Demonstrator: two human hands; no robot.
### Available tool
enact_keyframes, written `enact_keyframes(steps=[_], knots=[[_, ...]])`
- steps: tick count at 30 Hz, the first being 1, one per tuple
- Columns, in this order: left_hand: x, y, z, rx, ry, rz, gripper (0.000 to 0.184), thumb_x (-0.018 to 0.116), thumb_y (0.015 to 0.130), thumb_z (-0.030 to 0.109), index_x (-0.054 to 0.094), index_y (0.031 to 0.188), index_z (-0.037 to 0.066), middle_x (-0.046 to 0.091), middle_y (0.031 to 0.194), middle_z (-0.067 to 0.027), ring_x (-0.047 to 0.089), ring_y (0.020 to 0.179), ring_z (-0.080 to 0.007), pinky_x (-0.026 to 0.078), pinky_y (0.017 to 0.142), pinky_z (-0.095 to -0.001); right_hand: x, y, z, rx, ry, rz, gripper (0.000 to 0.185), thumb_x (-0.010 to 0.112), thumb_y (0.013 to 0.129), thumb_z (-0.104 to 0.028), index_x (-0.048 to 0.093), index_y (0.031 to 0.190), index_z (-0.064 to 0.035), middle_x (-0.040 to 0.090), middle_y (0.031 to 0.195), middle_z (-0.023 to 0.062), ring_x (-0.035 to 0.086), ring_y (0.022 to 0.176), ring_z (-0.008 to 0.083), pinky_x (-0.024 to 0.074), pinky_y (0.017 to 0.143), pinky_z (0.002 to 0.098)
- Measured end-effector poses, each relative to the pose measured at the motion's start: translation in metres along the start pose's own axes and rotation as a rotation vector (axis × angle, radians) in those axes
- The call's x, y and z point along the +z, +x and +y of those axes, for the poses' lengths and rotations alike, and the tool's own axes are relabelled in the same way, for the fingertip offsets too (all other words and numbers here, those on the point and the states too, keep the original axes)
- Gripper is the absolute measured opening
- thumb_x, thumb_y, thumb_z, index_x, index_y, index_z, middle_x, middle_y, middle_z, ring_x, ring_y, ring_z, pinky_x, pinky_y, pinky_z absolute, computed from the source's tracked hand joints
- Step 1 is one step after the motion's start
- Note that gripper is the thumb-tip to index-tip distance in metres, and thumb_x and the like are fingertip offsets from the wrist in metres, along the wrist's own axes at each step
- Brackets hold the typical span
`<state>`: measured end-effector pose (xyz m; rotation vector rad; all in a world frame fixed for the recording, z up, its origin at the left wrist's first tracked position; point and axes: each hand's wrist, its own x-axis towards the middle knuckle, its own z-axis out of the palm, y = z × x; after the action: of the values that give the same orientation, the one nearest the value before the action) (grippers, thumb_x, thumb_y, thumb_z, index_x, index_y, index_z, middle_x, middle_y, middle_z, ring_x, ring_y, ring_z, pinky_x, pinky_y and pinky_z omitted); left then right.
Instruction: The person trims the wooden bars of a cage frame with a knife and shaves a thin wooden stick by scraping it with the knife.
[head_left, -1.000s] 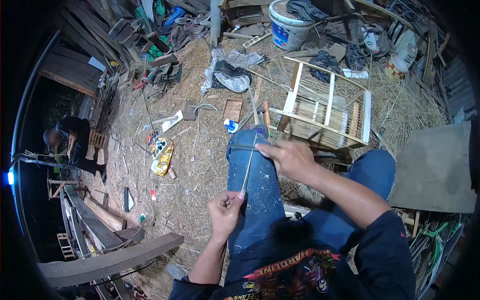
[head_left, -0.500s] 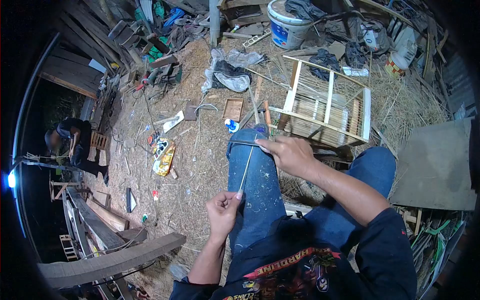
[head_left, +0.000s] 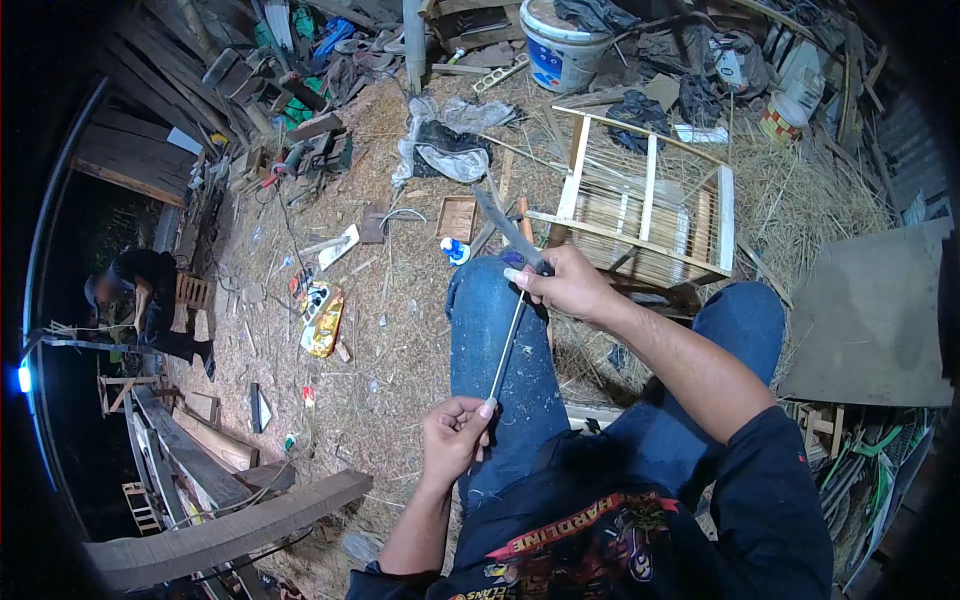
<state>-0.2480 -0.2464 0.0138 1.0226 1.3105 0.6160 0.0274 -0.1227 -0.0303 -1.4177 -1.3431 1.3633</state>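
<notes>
Over blue denim thigh [head_left: 478, 340], left hand [head_left: 455, 438] pinches slim pale wooden strip [head_left: 508, 345]; right hand [head_left: 575, 285] grips grey metal knife [head_left: 507, 226]. Apparently scraping; next stroke needs knife against strip

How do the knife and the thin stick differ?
Width: the knife has a broad blade; the stick is much thinner.
Colour: the knife's blade is grey; the stick is pale.
Hold: the knife is in the right hand; the stick's lower end is in the left hand.
Tilt: in the image, the knife leans up-left, the stick up-right.
Both are long and hand-held.
</notes>
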Motion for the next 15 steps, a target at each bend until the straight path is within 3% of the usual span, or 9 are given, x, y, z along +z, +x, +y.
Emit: enact_keyframes(steps=[5,10,12,13,14,15], knots=[[0.007,0.017,0.023,0.027,0.018,-0.041,0.023,0.072,0.102,0.018,0.071,0.113,-0.003,0.067,0.071,-0.0017,0.057,0.053,-0.0046,0.044,0.046,-0.0211,0.011,-0.003,-0.009,0.032,0.094,-0.091,0.036,0.07,0.102,-0.035,0.074,0.089,-0.002,0.067,0.068,0.0003,0.062,0.065,0.0079,0.0488,0.064,0.0298],[0.031,0.043,0.043,0.085,0.036,-0.048,0.028,0.072,0.103,0.019,0.07,0.119,-0.003,0.069,0.075,-0.0021,0.059,0.056,-0.0046,0.046,0.047,-0.0206,0.02,-0.017,-0.023,-0.013,0.112,-0.152,0.037,0.067,0.104,-0.035,0.074,0.089,-0.0017,0.067,0.068,0.0004,0.062,0.063,0.008,0.0494,0.062,0.0305],[0.033,0.047,0.041,0.08,-0.008,-0.077,0.028,0.072,0.102,0.02,0.071,0.117,-0.004,0.068,0.072,-0.0023,0.058,0.053,-0.0046,0.045,0.046,-0.0209,0.016,-0.021,-0.032,0.032,0.065,-0.139,0.04,0.066,0.105,-0.036,0.074,0.088,-0.0004,0.07,0.073,0.0053,0.067,0.069,0.0127,0.0525,0.067,0.035],[0.033,0.051,0.037,0.072,-0.003,-0.037,0.027,0.072,0.103,0.021,0.072,0.113,-0.004,0.067,0.07,-0.0023,0.057,0.051,-0.0048,0.043,0.045,-0.0211,0.013,-0.021,-0.027,-0.066,-0.075,-0.081,0.04,0.064,0.105,-0.038,0.068,0.102,0.0014,0.072,0.083,0.0159,0.073,0.079,0.0263,0.055,0.074,0.0427],[0.032,0.054,0.033,0.063,0.003,0.003,0.026,0.072,0.103,0.021,0.073,0.109,-0.004,0.067,0.068,-0.0023,0.055,0.048,-0.005,0.042,0.044,-0.0213,0.012,-0.023,-0.024,-0.063,-0.071,-0.081,0.04,0.064,0.105,-0.038,0.068,0.102,0.0014,0.072,0.083,0.0159,0.073,0.079,0.0263,0.055,0.074,0.0427],[0.031,0.058,0.029,0.059,0.003,0.004,0.026,0.072,0.103,0.021,0.073,0.109,-0.004,0.067,0.068,-0.0023,0.055,0.048,-0.005,0.042,0.044,-0.0213,0.01,-0.025,-0.023,-0.15,-0.177,0.032,0.039,0.062,0.105,-0.038,0.062,0.109,0.0008,0.071,0.086,0.02,0.073,0.084,0.033,0.0546,0.076,0.0464]])
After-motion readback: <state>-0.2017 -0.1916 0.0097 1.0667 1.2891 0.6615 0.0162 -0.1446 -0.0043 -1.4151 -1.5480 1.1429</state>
